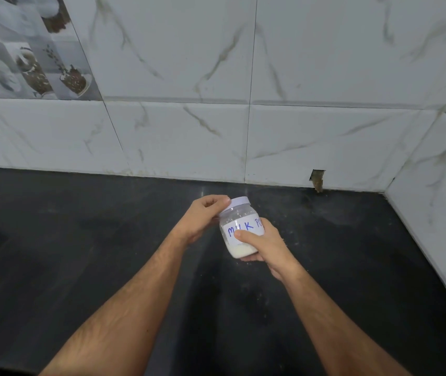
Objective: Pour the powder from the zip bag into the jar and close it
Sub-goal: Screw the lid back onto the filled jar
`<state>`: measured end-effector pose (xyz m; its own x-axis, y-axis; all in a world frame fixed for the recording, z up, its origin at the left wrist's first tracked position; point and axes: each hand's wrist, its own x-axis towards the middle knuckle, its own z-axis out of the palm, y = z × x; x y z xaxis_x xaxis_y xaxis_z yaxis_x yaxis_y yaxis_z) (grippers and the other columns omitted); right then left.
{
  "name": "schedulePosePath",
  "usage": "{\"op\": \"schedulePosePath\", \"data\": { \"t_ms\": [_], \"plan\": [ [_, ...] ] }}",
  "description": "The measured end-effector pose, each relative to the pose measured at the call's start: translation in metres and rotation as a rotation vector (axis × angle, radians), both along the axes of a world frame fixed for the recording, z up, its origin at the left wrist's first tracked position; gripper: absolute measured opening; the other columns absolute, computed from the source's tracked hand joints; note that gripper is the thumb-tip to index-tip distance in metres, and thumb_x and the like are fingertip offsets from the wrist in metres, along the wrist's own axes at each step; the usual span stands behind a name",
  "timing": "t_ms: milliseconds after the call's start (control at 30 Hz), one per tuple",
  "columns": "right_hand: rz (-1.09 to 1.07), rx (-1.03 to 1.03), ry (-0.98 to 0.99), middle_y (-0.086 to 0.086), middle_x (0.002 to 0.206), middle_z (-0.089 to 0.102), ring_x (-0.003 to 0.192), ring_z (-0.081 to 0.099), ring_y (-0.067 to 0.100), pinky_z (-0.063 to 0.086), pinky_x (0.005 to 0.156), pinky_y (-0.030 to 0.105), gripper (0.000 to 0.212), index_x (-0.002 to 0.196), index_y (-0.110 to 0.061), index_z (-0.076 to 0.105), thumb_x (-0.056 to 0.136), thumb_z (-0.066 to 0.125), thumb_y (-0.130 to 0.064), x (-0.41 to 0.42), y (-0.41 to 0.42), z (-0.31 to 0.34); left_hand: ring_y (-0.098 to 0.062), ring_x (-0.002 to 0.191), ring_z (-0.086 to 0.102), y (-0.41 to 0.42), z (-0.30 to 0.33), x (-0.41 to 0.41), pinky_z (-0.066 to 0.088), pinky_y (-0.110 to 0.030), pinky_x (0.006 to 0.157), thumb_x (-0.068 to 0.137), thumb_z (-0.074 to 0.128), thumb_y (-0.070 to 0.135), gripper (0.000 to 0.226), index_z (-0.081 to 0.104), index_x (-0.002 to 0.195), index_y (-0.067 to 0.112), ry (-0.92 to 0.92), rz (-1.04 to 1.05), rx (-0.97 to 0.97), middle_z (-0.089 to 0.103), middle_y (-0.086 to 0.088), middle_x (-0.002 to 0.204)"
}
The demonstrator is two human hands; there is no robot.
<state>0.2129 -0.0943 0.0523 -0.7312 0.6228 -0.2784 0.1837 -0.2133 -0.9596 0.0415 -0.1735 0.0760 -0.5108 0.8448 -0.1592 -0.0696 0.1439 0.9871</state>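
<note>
Right hand (268, 246) is gripping the milk powder jar (241, 232) above the desk (80, 240); left hand (205, 215) is pinching its white lid (239, 203), probably twisting; next, tightening or unscrewing.

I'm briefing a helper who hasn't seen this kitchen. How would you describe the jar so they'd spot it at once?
Look at the black counter below the marble-tiled wall. Over its middle, the right hand grips a small clear jar, tilted, while the left hand holds its white lid. It has white powder at the bottom and a paper label handwritten in blue.
</note>
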Motion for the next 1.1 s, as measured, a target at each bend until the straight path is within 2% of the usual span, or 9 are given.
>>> {"op": "schedulePosePath", "data": {
  "t_ms": [133,267,433,567,633,800,900,967,1100],
  "plan": [
    [-0.114,0.253,-0.101,-0.005,0.112,0.065,0.097,0.068,0.015,0.063,0.074,0.033,0.07,0.124,-0.026,0.049,0.067,0.088,-0.032,0.001,0.003,-0.007,-0.015,0.088,0.066,0.002,0.001,0.002,0.054,-0.038,0.094,0.09,0.071,0.025,0.033,0.065,0.119,0.01,-0.02,-0.011,-0.062,0.07,-0.006,0.103],
    [-0.136,0.472,-0.179,-0.015,0.104,0.063,0.093,0.063,0.005,0.054,0.072,0.024,0.073,0.12,-0.034,0.046,0.06,0.087,-0.038,-0.002,-0.009,-0.004,-0.01,0.077,0.068,0.018,0.011,0.018,0.055,-0.025,0.072,0.092,0.064,0.045,0.035,0.069,0.106,0.013,0.028,-0.07,-0.093,0.073,0.002,0.089],
    [-0.131,0.358,-0.122,-0.013,0.109,0.063,0.096,0.064,0.007,0.054,0.069,0.021,0.073,0.125,-0.031,0.046,0.065,0.089,-0.034,-0.002,-0.009,0.001,-0.013,0.094,0.071,0.027,0.006,0.021,0.057,-0.031,0.086,0.081,0.076,0.049,0.062,0.055,0.127,0.012,0.065,0.054,-0.096,0.072,0.0,0.108],
    [-0.17,0.172,-0.01,-0.001,0.119,0.062,0.102,0.066,0.018,0.063,0.078,0.038,0.071,0.131,-0.023,0.046,0.072,0.087,-0.021,0.003,-0.001,0.0,-0.018,0.107,0.067,0.019,0.001,0.014,0.052,-0.036,0.099,0.069,0.077,0.058,0.081,0.053,0.133,0.013,0.085,0.03,-0.097,0.068,-0.004,0.118],
    [-0.182,0.131,0.006,0.002,0.122,0.06,0.106,0.064,0.02,0.063,0.079,0.039,0.073,0.135,-0.021,0.044,0.075,0.086,-0.018,0.005,0.002,-0.001,-0.018,0.107,0.068,0.014,-0.003,0.009,0.051,-0.031,0.094,0.073,0.078,0.054,0.077,0.054,0.133,0.014,0.085,0.051,-0.095,0.069,-0.006,0.117],
    [-0.189,0.248,-0.052,-0.005,0.12,0.058,0.107,0.062,0.016,0.061,0.084,0.034,0.08,0.137,-0.025,0.042,0.072,0.088,-0.025,0.007,0.004,-0.004,-0.014,0.099,0.068,0.009,-0.002,0.011,0.045,-0.038,0.098,0.087,0.072,0.04,0.053,0.053,0.133,0.02,-0.023,0.014,-0.051,0.071,0.002,0.11],
    [-0.195,0.425,-0.119,-0.013,0.112,0.06,0.1,0.062,0.007,0.056,0.079,0.024,0.084,0.133,-0.029,0.043,0.063,0.091,-0.035,0.005,-0.004,-0.002,-0.016,0.099,0.066,0.017,0.008,0.022,0.048,-0.036,0.094,0.07,0.07,0.07,0.089,0.049,0.139,0.018,-0.012,-0.039,-0.081,0.068,0.003,0.115],
    [-0.201,0.467,-0.141,-0.012,0.113,0.061,0.099,0.062,0.007,0.056,0.08,0.026,0.089,0.134,-0.029,0.043,0.06,0.091,-0.039,0.002,-0.01,-0.001,-0.016,0.103,0.068,0.022,0.012,0.026,0.052,-0.038,0.097,0.063,0.068,0.08,0.103,0.044,0.142,0.019,0.026,-0.036,-0.129,0.065,0.0,0.125],
    [-0.2,0.433,-0.144,-0.013,0.111,0.062,0.097,0.063,0.007,0.058,0.079,0.027,0.082,0.129,-0.03,0.043,0.062,0.089,-0.04,0.0,-0.014,0.006,-0.015,0.092,0.072,0.031,0.016,0.029,0.057,-0.031,0.08,0.079,0.075,0.053,0.076,0.046,0.138,0.015,0.045,0.02,-0.131,0.068,-0.001,0.112]
  ]
}}
